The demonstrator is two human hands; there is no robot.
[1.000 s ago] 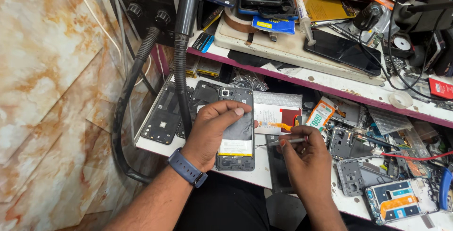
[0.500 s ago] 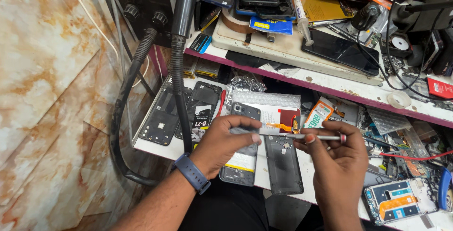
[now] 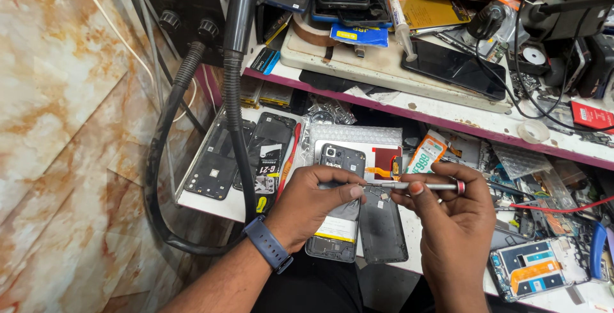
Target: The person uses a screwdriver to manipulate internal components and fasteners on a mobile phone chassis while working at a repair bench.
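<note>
My left hand point(image 3: 313, 207) is wrapped over the opened phone point(image 3: 336, 207) at the near edge of the bench point(image 3: 211, 205), thumb and forefinger pinched together at the tip of the screwdriver point(image 3: 419, 186); whether a screw sits between them I cannot tell. My right hand point(image 3: 448, 217) grips the screwdriver's slim metal shaft, fingers closed round it, held level just right of the phone. A slip could drive the tip into the orange ribbon cable point(image 3: 382, 171) just beyond, or drop a tiny part among the loose parts on the right.

Shiny metal screwdriver point(image 3: 419, 186), matt worktop point(image 3: 211, 205)
</note>
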